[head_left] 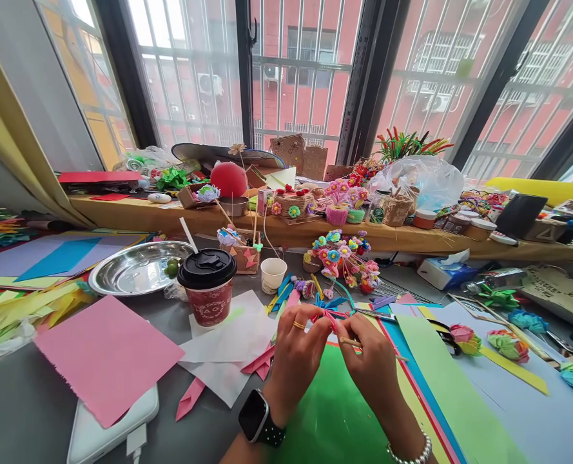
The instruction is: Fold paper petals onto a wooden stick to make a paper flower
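Fingertips of my left hand (298, 345) pinch a small piece of folded pink paper (332, 318) above the green sheet (332, 412). From the other side, my right hand (370, 351) closes on the same paper, with a thin wooden stick (401, 358) also held across its fingers. The fingers hide part of the paper's shape. Left of my hands lie pink folded paper pieces (189, 398) and white paper sheets (233, 351). Scissors (376, 314) rest just beyond my right hand.
A lidded cup with a straw (211, 290) stands left of my hands, near a metal plate (116, 277) and a paper cup (272, 276). Pink paper (112, 354) covers part of a white power bank (116, 425). Crumpled paper flowers (507, 346) lie right. Crafts crowd the windowsill (170, 222).
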Demonstrator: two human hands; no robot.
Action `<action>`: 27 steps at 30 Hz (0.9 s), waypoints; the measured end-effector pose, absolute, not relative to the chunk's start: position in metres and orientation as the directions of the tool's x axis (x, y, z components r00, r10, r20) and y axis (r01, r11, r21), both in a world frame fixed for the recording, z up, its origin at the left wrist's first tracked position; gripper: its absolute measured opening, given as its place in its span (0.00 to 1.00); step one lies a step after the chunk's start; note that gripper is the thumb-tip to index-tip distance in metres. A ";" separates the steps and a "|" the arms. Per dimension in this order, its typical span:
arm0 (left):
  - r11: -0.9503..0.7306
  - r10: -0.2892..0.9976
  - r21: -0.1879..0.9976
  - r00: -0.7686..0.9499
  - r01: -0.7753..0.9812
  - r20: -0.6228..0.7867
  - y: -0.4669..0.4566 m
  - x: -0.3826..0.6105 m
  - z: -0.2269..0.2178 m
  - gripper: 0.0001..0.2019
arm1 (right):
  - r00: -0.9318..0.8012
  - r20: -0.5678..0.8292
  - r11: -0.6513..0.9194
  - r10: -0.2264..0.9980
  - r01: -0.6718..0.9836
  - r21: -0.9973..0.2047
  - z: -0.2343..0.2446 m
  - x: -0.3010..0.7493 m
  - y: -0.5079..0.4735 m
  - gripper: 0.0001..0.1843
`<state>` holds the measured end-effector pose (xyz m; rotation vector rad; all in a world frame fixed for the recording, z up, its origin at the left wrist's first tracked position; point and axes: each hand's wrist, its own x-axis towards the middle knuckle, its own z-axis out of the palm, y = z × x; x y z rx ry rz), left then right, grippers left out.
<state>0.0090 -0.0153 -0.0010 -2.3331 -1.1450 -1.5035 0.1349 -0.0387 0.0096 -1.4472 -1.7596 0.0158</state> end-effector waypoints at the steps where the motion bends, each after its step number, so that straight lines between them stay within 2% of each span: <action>1: -0.698 0.526 0.268 0.222 0.664 0.821 -0.015 0.008 -0.002 0.05 | 0.005 0.580 0.342 0.815 0.804 -0.487 0.010 0.134 -0.039 0.12; 5: -0.701 0.563 0.315 0.224 0.640 0.796 -0.011 0.004 -0.002 0.05 | -0.033 0.604 0.397 0.796 0.783 -0.480 0.014 0.137 -0.039 0.09; 6: -0.701 0.581 0.348 0.217 0.622 0.784 -0.010 0.002 -0.001 0.04 | -0.039 0.623 0.417 0.781 0.775 -0.475 0.015 0.140 -0.039 0.07; 9: -0.695 0.657 0.473 0.212 0.541 0.723 -0.006 -0.003 0.003 0.04 | -0.090 0.670 0.478 0.737 0.770 -0.422 0.017 0.148 -0.039 0.13; 13: -0.685 0.723 0.613 0.264 0.395 0.638 -0.002 -0.006 0.010 0.03 | -0.139 0.669 0.508 0.730 0.765 -0.395 0.019 0.153 -0.038 0.11; 20: -0.601 0.781 0.767 0.367 0.224 0.505 -0.003 -0.007 0.015 0.03 | -0.154 0.644 0.541 0.749 0.704 -0.460 0.025 0.154 -0.038 0.07; 27: -0.508 0.778 0.856 0.479 0.097 0.408 -0.006 -0.013 0.025 0.03 | -0.201 0.576 0.565 0.793 0.597 -0.570 0.024 0.156 -0.038 0.05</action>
